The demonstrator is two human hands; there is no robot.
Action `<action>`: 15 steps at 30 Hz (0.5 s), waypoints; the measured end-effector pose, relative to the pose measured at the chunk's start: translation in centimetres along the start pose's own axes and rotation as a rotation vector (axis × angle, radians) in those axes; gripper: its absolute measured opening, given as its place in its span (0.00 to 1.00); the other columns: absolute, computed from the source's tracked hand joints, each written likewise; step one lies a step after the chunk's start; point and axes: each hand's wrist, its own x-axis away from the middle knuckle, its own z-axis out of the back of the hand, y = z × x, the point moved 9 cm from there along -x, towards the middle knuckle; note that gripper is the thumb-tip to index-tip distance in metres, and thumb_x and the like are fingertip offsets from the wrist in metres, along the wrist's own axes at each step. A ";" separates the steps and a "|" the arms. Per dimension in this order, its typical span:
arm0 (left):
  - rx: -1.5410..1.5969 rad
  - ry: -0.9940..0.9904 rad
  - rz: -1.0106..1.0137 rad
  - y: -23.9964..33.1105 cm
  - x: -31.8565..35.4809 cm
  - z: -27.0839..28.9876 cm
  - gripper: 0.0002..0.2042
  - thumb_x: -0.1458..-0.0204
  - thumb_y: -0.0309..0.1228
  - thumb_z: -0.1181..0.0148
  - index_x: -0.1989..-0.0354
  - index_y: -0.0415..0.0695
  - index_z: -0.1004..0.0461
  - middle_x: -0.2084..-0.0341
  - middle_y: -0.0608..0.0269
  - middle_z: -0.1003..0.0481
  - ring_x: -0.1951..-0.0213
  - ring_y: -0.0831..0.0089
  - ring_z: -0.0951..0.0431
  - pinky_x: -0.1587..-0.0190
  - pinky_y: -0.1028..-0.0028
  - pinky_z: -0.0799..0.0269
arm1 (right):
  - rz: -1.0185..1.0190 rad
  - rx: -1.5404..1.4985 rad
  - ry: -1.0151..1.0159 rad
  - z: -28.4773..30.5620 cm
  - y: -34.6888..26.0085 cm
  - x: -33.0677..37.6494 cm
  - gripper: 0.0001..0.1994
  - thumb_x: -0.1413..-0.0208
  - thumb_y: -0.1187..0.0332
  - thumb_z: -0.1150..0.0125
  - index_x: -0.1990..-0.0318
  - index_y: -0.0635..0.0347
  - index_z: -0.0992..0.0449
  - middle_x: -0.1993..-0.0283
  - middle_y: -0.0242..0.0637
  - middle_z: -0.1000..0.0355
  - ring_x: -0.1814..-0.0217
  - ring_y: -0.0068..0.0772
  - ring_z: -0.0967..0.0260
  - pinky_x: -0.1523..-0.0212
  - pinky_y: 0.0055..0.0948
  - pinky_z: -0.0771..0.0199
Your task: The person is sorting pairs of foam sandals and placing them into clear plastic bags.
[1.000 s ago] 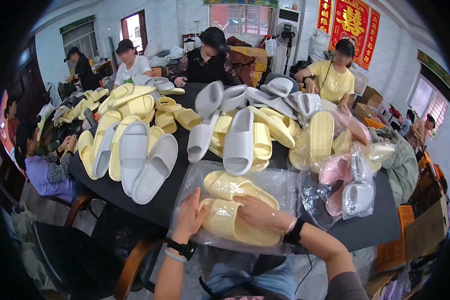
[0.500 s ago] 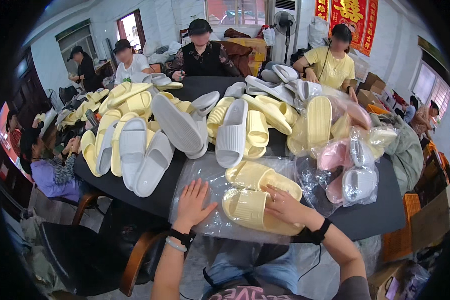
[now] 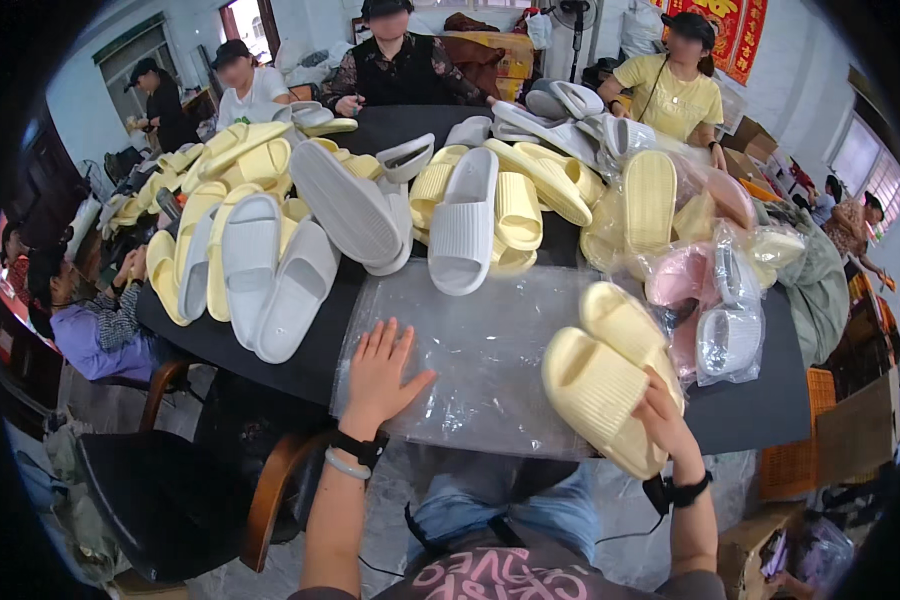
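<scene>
My left hand [image 3: 382, 375] lies flat with fingers spread on the left part of a clear plastic bag [image 3: 490, 385]. The bag is spread out near the table's front edge. At its right end, my right hand [image 3: 662, 418] grips a pair of pale yellow slide sandals [image 3: 598, 385] by the near one. The pair is tilted and raised, one slide partly behind the other. Beyond the bag, a grey slide [image 3: 463, 225] rests against a heap of yellow and grey slides.
On the right lie bagged slides, among them pink [image 3: 678, 278] and grey [image 3: 727, 340] ones. More grey slides [image 3: 295, 290] stand at the left. A black chair [image 3: 170, 500] is at the lower left. Several people sit or stand around the black table [image 3: 750, 410].
My right hand has lifted the yellow slides off the plastic bag and carried them right, turning them. My left hand stays flat on the bag. The view has shifted slightly.
</scene>
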 end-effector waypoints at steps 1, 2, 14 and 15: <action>0.020 -0.034 0.006 0.1 -0.2 -0.2 0.38 0.47 0.58 0.45 0.33 0.45 0.38 0.34 0.44 0.41 0.32 0.49 0.44 0.30 0.53 0.54 | -0.083 -0.177 0.110 1.6 3.2 3.2 0.14 0.39 0.71 0.49 0.48 0.68 0.27 0.40 0.47 0.33 0.35 0.43 0.39 0.36 0.35 0.40; 0.033 -0.034 0.001 0.4 -0.4 -0.1 0.38 0.47 0.58 0.45 0.33 0.45 0.38 0.34 0.44 0.41 0.32 0.49 0.44 0.30 0.53 0.54 | -0.161 -0.361 0.222 2.8 6.0 5.9 0.16 0.35 0.71 0.51 0.44 0.68 0.30 0.41 0.43 0.31 0.40 0.36 0.33 0.40 0.32 0.33; 0.039 0.050 -0.024 0.2 -0.3 0.4 0.43 0.53 0.64 0.42 0.36 0.42 0.35 0.36 0.43 0.38 0.33 0.47 0.42 0.32 0.50 0.52 | -0.074 -0.719 0.206 -3.8 -11.8 3.3 0.18 0.40 0.74 0.46 0.43 0.68 0.29 0.37 0.44 0.32 0.38 0.42 0.33 0.38 0.36 0.35; 0.018 0.022 -0.032 -0.1 -0.3 -0.4 0.43 0.53 0.63 0.42 0.36 0.42 0.35 0.36 0.43 0.38 0.33 0.48 0.42 0.32 0.50 0.52 | -0.050 -0.762 0.164 -3.9 -13.1 2.5 0.18 0.40 0.74 0.46 0.42 0.68 0.29 0.36 0.44 0.33 0.37 0.42 0.34 0.37 0.37 0.36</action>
